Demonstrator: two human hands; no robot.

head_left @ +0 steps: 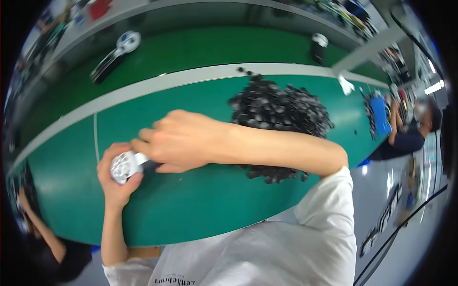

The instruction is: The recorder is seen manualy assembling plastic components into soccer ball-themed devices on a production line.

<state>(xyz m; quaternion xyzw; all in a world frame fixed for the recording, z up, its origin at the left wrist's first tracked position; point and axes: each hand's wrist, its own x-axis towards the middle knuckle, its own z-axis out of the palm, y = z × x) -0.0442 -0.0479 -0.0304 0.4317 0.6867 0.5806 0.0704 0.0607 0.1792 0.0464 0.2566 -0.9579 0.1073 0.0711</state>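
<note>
My left hand (pixel 117 183) is wrapped round the round, white-and-silver patterned head of a handheld tool (pixel 125 168); its exact kind I cannot make out. A short white neck sticks out of the head toward my right hand (pixel 179 143), whose bent fingers close over that neck from above. Part of a dark handle shows beneath my right palm, and the rest is hidden. My right forearm crosses in front of a big heap of small black round pieces (pixel 281 109) on the green table (pixel 191 209).
Behind a pale ledge (pixel 191 76) lies a similar tool with a black handle (pixel 117 55). Another black-and-white piece (pixel 318 47) stands farther right. A crumpled white scrap (pixel 346 86) rests by the ledge. Co-workers sit left (pixel 52 248) and right (pixel 410 128), the latter near a blue tray (pixel 380 116).
</note>
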